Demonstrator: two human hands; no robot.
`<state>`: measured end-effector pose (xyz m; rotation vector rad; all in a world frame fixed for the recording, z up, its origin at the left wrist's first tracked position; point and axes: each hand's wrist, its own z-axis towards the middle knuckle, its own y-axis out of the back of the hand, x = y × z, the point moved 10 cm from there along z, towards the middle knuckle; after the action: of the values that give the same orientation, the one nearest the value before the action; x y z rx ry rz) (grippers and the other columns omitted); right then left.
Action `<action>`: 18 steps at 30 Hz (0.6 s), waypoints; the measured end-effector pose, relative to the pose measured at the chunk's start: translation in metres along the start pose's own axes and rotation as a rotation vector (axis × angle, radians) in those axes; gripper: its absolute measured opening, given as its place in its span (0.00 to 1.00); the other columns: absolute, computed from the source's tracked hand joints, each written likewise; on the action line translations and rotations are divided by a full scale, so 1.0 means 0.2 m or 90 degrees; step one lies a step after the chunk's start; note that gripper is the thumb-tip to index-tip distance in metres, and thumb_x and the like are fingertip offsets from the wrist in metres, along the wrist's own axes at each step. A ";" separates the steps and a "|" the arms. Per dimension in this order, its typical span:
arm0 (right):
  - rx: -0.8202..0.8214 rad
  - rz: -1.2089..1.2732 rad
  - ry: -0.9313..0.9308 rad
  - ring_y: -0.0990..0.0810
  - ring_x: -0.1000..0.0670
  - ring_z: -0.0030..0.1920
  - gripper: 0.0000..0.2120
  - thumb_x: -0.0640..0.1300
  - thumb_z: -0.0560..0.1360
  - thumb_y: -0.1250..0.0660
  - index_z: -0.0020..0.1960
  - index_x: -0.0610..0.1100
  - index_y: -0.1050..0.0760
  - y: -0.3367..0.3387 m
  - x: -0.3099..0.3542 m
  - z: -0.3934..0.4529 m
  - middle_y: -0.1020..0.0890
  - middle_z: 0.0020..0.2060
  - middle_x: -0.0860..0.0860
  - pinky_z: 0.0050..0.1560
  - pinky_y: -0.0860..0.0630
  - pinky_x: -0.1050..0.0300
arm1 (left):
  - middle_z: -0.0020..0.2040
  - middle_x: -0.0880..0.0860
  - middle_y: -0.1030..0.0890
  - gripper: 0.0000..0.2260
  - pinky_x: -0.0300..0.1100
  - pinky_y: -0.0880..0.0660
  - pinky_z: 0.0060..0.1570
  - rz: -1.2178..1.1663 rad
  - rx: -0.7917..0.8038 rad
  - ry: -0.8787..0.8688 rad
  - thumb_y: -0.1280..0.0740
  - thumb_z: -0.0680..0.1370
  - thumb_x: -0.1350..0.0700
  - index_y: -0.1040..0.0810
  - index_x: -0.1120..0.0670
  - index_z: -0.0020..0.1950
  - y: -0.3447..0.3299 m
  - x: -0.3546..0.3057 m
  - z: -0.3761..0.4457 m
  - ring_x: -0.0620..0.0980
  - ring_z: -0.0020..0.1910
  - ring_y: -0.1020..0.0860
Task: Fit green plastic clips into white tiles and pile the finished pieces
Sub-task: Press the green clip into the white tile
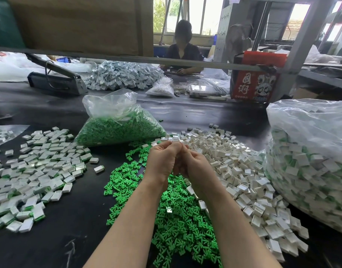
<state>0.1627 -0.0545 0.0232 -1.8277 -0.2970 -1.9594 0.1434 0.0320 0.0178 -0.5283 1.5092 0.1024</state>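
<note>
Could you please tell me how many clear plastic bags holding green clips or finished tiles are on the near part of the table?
2: the bag of green clips lies behind the hands, and the big bag of finished tiles stands at the right edge. Other bags farther back hold different parts.

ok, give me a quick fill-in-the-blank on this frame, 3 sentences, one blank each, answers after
1. The loose green plastic clips lie under the person's forearms, and the loose white plastic tiles are heaped to their ____.
2. The clear plastic bag beyond the left hand and right hand holds ____ clips.
3. The finished white pieces with green edges are spread on the ____ side of the black table.

Answers: right; green; left
</note>
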 end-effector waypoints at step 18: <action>-0.024 0.003 -0.035 0.32 0.56 0.25 0.19 0.48 0.82 0.39 0.36 0.40 0.26 0.01 -0.04 0.01 0.29 0.24 0.52 0.27 0.34 0.64 | 0.46 0.60 0.14 0.12 0.34 0.30 0.23 -0.033 0.036 0.010 0.36 0.77 0.64 0.19 0.55 0.35 -0.03 0.00 -0.02 0.45 0.25 0.23</action>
<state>0.1647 -0.0541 0.0152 -1.9073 -0.2757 -1.9260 0.1409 0.0256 0.0191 -0.5242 1.5084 0.0149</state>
